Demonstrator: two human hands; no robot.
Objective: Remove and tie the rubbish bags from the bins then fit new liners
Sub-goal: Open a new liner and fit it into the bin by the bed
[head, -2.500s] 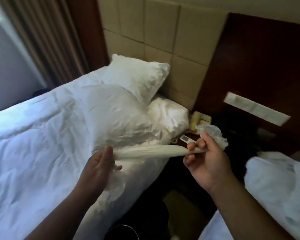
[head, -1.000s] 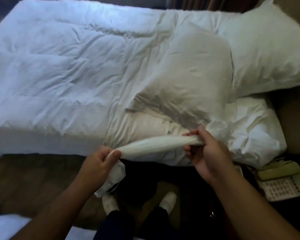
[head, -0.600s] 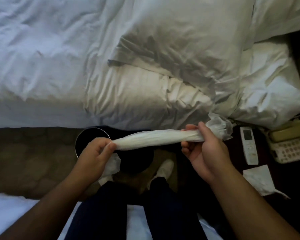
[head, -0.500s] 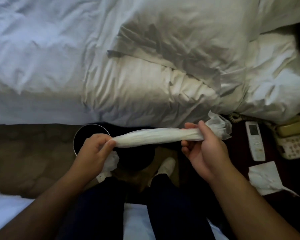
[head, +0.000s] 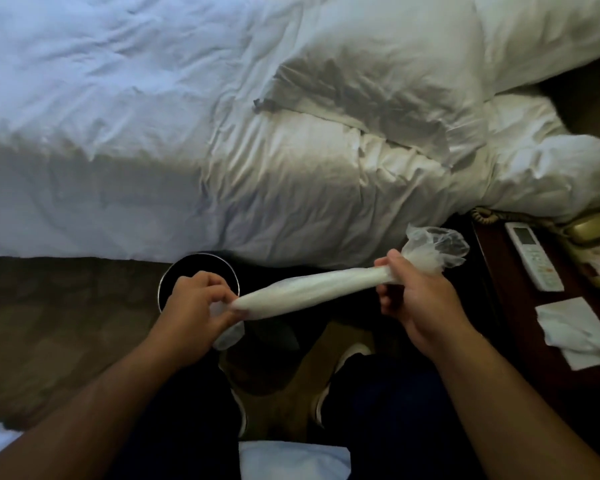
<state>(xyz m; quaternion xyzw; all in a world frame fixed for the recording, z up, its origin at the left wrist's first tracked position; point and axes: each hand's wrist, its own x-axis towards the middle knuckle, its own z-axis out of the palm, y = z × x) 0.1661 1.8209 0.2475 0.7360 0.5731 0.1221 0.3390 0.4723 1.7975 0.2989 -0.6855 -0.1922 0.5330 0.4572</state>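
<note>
A white translucent bin liner (head: 305, 292), bunched into a long twisted roll, stretches between my two hands. My left hand (head: 194, 306) pinches its lower end, and a short tail hangs below the fingers. My right hand (head: 416, 299) grips the other end, where the plastic puffs out loosely above the fist. Under my left hand a round black bin (head: 174, 271) with a shiny rim stands on the floor against the bed; my hand hides part of its opening, and I cannot tell whether a liner is inside.
A bed (head: 187, 116) with white duvet and pillows fills the upper half. At the right a dark bedside table (head: 520, 306) carries a remote (head: 534, 258), a telephone (head: 596, 247) and a white tissue (head: 575, 334). My legs and white shoes (head: 347, 355) are below, on brown carpet.
My view has swung from the headboard down to the floor, bringing the bin into sight. Both hands have kept hold of the liner, which now slopes down to the left.
</note>
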